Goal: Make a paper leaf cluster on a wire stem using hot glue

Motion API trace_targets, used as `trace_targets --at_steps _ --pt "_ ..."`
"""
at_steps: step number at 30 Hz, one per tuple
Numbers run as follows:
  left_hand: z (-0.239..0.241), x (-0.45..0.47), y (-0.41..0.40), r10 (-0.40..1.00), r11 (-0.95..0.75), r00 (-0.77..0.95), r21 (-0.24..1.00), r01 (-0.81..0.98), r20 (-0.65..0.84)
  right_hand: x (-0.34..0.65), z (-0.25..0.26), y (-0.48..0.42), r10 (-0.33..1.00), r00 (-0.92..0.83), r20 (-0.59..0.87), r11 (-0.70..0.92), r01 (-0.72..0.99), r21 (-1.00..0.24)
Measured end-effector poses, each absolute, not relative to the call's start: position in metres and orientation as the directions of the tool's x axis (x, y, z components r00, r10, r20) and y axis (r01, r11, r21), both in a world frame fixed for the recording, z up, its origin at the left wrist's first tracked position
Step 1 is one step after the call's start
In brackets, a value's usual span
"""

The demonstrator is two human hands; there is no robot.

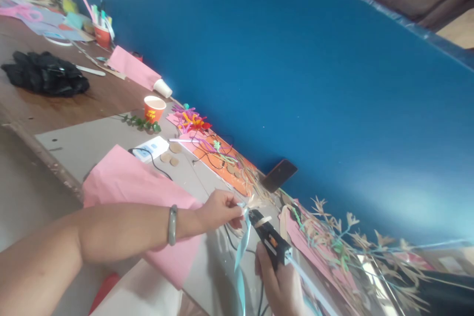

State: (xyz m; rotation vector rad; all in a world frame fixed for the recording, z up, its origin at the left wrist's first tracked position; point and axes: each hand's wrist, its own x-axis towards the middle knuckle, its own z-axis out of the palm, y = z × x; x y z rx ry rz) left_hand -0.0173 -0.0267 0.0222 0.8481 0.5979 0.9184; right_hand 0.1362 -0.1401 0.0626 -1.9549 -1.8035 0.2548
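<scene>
Right hand (279,279) fisted round glue gun (269,240), nozzle at light-blue ribbon (240,252) pinched by left hand (218,210); gluing step; next needs steady squeeze.

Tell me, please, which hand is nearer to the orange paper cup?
Left. The left hand lies below and right of the orange paper cup; the right hand, gripping the glue gun, is farther away.

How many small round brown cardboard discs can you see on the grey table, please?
3: all lie close together right of the white box, namely small round brown cardboard discs at and. Others may lie hidden among the orange clutter.
</scene>
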Motion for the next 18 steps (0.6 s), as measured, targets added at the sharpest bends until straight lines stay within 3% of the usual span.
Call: trace_targets --at_steps 18 --pt "0.027 -0.021 -0.027 0.876 0.307 0.475 0.852 -0.423 -0.08 0.145 0.06 -0.142 0.965 0.142 0.22 -0.023 0.883 -0.468"
